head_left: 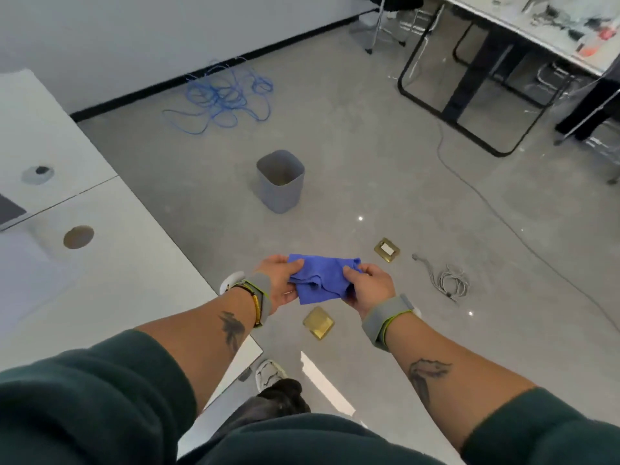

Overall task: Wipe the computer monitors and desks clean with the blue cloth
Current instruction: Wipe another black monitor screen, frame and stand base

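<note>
Dark green sleeves (84, 397) filled the lower frame, pushed up to mid-forearm; both forearms reached fwd and converged at centre, each w/ a grey wrist strap.

L hand (278, 285): thumb lay on top of the blue cloth (320, 278), fingers curled beneath, pinching its left edge.

R hand (370, 286): thumb on top, fingers under, pinching the cloth's right edge. Neither hand was free; both clamped the same cloth.

Cloth was crumpled and slack, held in the air between the hands above the floor, touching no desk.

White desk (100, 263) occupied the left side. Its long edge ran diagonally from upper left down to a near corner under the L forearm. Two cable holes showed in its top; a dark device sat partly out of frame at far left.

Grey floor lay open between that edge and a grey bin (281, 181), which stood well apart from the hands.

Floor items: two brass floor boxes (318, 322), one just below the cloth, one to its right; a coiled grey cable (449, 283) near the R hand's side; loose blue cable (224, 95) by the wall.

Second desk (503, 25), black-framed and cluttered, stood at upper right. One shoe (268, 374) showed by the near desk corner.
</note>
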Motion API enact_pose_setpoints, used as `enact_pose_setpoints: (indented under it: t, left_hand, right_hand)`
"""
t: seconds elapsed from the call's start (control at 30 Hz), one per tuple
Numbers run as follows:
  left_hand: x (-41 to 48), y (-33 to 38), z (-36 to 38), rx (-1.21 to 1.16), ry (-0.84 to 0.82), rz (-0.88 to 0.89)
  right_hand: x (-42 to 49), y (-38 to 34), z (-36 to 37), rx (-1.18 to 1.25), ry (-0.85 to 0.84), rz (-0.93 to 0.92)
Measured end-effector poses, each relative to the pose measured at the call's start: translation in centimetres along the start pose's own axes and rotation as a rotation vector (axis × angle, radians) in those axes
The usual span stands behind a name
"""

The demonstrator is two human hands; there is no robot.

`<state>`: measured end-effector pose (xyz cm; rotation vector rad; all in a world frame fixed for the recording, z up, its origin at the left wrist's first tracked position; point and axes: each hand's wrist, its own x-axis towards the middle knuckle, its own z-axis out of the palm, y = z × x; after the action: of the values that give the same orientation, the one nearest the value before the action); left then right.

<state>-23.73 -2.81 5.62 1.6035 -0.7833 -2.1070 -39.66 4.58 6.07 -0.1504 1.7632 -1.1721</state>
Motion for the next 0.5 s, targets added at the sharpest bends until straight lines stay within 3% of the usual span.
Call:
enact_pose_setpoints:
  t: [0.27,0.4,0.5]
  left_hand:
    - [0.7,7.2,-11.2,-0.313,0.242,0.108]
    - [-0.4,6.2,-19.6,-0.561,0.462,0.151]
    - [-1.4,5.3,-22.1,-0.659,0.537,0.150]
  right_hand:
    - [4.5,-5.1,17.3,-0.340,-0.303,-0.022]
    - [3.7,-4.1,28.6,-0.601,-0.535,-0.043]
    - [3.7,-3.3,32.4,-0.725,-0.619,-0.104]
